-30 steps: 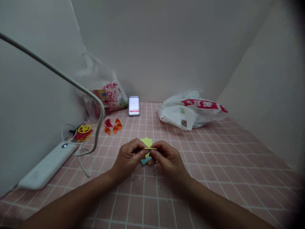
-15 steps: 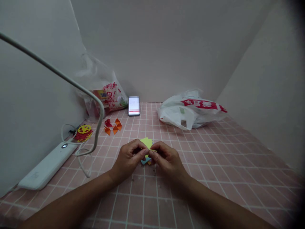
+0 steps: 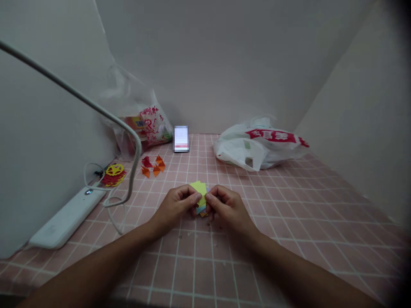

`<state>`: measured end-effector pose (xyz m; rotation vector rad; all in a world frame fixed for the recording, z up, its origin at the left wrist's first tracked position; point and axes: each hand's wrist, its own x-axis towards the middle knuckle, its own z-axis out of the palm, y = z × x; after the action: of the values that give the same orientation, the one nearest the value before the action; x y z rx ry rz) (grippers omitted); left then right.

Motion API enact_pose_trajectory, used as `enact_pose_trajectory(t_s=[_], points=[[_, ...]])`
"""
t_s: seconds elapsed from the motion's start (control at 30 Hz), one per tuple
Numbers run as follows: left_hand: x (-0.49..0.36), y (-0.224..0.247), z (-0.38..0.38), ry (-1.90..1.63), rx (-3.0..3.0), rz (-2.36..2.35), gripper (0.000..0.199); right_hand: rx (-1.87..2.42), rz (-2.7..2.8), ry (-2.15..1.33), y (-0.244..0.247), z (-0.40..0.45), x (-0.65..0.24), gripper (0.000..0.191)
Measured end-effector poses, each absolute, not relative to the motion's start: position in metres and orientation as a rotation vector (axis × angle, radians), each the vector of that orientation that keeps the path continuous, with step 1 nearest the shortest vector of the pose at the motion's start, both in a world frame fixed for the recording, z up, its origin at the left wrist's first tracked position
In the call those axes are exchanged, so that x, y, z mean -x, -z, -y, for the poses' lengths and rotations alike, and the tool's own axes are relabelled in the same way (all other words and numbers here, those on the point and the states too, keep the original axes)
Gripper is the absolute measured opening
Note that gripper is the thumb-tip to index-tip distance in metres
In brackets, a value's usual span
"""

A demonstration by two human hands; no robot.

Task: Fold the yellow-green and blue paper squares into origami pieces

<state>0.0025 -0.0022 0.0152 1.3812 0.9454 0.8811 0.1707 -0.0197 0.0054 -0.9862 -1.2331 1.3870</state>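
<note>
My left hand (image 3: 179, 204) and my right hand (image 3: 230, 206) are close together at the middle of the tiled surface. Thumb and fingertips of each are pinched on a small piece of yellow paper (image 3: 202, 198), one hand at either side. Its outline blends with the yellow sheet under it, and fingers cover its edges. Directly below lies a loose stack of coloured paper (image 3: 197, 186), yellow on top with bits of blue, purple and orange showing. Farther off to the left are several small folded orange papers (image 3: 156, 171) and a red folded one (image 3: 147, 162).
A white power bank (image 3: 66, 220) with a cable (image 3: 132, 182) lies at left, near red and yellow cut-out shapes (image 3: 114, 170). At the back stand a phone (image 3: 181, 139) and a filled plastic bag (image 3: 154, 124). Another white bag (image 3: 266, 145) lies back right.
The yellow paper showed a thin edge sticking out by the right fingers; now it faces me more flatly between both hands. The fingertips sit slightly higher, and the whole view has shifted a little.
</note>
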Motion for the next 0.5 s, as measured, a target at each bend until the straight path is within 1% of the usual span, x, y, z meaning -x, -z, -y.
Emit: enact_pose_trajectory(t_s=[0.23,0.33,0.4,0.43,0.47,0.5], points=[[-0.0024,-0.0125,0.0010,-0.862,-1.368,-0.955,0.035,0.960,1.048,-1.536,-0.0052,0.0179,-0.1714,0.031],[-0.0009,-0.0099,-0.0007,-0.931,-1.424,-0.956,0.028,0.906,0.896,-1.618,-0.0046,0.0156,-0.1714,0.033],[0.0002,-0.0091,-0.0015,-0.992,-1.567,-0.957,0.038,0.876,0.817,-1.652,-0.0039,0.0148,-0.1708,0.033],[0.0008,-0.0094,-0.0017,-1.024,-1.667,-0.947,0.039,0.870,0.802,-1.664,-0.0035,0.0149,-0.1703,0.033],[0.0013,-0.0101,-0.0016,-1.057,-1.774,-0.932,0.033,0.873,0.799,-1.677,-0.0031,0.0152,-0.1697,0.033],[0.0017,-0.0112,-0.0014,-1.091,-1.867,-0.915,0.024,0.877,0.805,-1.691,-0.0028,0.0158,-0.1691,0.033]])
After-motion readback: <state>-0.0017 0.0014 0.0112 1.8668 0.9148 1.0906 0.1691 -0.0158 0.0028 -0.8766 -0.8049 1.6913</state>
